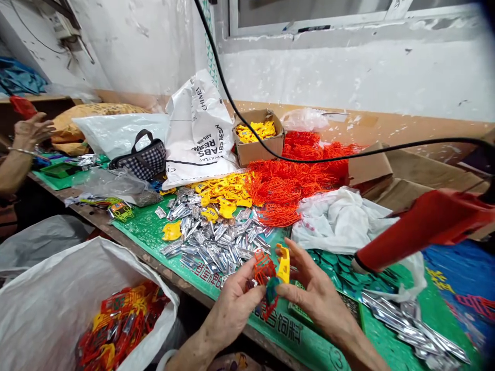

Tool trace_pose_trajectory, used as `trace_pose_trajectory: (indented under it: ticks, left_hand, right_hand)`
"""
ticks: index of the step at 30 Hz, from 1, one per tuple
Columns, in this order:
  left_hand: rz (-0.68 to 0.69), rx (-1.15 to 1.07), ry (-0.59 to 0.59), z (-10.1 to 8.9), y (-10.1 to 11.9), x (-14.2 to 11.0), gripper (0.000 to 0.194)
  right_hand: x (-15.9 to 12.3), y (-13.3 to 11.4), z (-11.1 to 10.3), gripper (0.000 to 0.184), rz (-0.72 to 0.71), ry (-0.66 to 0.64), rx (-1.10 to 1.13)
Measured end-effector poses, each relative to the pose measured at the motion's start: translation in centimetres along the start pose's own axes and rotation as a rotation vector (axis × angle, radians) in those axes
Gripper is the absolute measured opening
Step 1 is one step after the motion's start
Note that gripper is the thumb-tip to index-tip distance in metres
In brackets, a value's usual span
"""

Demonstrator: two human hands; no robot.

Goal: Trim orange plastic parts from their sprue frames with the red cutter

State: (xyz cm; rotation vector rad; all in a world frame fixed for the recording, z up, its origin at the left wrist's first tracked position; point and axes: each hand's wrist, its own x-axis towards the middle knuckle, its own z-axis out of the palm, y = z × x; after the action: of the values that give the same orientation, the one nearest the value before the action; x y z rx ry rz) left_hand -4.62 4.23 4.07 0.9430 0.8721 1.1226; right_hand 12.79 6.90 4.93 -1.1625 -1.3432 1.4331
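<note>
My left hand (234,304) and my right hand (315,296) meet above the table's front edge, both pinched on a small stack of plastic toy parts. The orange lattice piece (264,268) sits by my left thumb, with a green piece (271,290) under it. A yellow plastic piece (283,264) stands upright against my right fingers. Just beyond lie a heap of silver foil packets (211,239), loose yellow pieces (222,196) and a mound of orange lattice pieces (294,180) on the green table cover (147,224).
A red hot-air tool (421,226) juts in from the right, its black cable (270,149) crossing overhead. A white sack (46,309) at lower left holds assembled pieces (119,322). A cardboard box of yellow parts (258,135), white bags and a checked pouch (141,159) stand behind. Another person's hand (31,131) is far left.
</note>
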Motion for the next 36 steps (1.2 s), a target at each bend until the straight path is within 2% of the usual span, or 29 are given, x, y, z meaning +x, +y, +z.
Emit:
trace_pose_trajectory:
  ticks: [2,4,9,11,13,17,24,32,34,36]
  left_hand:
    - [0.071,0.145,0.026,0.3,0.0,-0.1,0.049]
    - [0.225,0.346,0.038,0.4,-0.1,-0.2,0.047]
    - [0.865,0.949,0.026,0.6,-1.0,0.1,0.065]
    - [0.994,1.109,0.035,0.9,-1.2,0.2,0.066]
    - [1.055,1.203,0.028,1.2,-1.2,0.3,0.063]
    - [1.094,1.269,0.042,1.6,-1.9,0.2,0.058]
    - [1.053,1.254,0.018,1.6,-3.3,0.1,0.059]
    - [1.054,1.251,-0.01,1.7,-2.7,0.0,0.064]
    - [0.998,1.191,-0.059,1.9,-2.5,-0.1,0.071]
    - [0.88,1.096,-0.116,2.0,-2.3,-0.1,0.078]
  right_hand:
    - [-0.3,0.2,0.5,0.091,0.002,0.033,0.084]
    - [-0.8,0.7,0.8,0.092,0.012,0.073,0.16]
    - [-1.9,3.5,0.5,0.089,-0.055,0.12,0.373]
    - [-2.4,4.4,0.2,0.088,-0.081,0.12,0.44]
    - [-2.7,5.0,0.0,0.088,-0.092,0.136,0.485]
    - [-3.2,5.6,-0.1,0.088,-0.108,0.187,0.514]
    - [-3.3,5.1,0.0,0.086,-0.128,0.215,0.459]
    - [-3.1,6.3,0.1,0.087,-0.142,0.25,0.396]
    - [-3.3,6.2,0.2,0.085,-0.141,0.259,0.358]
    - [-3.5,5.6,0.3,0.08,-0.142,0.273,0.249]
